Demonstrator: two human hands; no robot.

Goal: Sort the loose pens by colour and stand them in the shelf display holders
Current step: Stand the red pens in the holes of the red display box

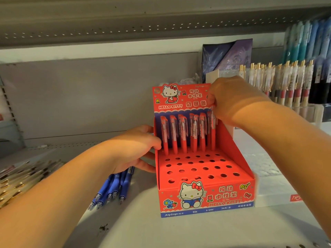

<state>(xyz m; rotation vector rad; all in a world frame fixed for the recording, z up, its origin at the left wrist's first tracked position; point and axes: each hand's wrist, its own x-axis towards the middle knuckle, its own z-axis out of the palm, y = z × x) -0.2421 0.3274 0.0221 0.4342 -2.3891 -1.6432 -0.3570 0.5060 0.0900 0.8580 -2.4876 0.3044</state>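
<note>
A red Hello Kitty display holder point(238, 154) stands on the white shelf, its stepped top full of round holes. Several red pens point(182, 135) stand upright in its back row. My right hand point(234, 99) reaches over the holder's right side and pinches the top of the rightmost red pen point(213, 136), which stands in a back-row hole. My left hand point(134, 149) grips the holder's left wall, thumb on the front side and fingers behind. Several loose blue pens point(111, 190) lie on the shelf just left of the holder, partly under my left wrist.
A heap of clear pens with gold clips point(23, 178) lies at the far left. At the right rear, clear gold-clip pens point(286, 81) stand in a holder, with blue pens above. A dark purple package point(227, 56) leans behind. A white box point(279, 192) sits right of the red holder.
</note>
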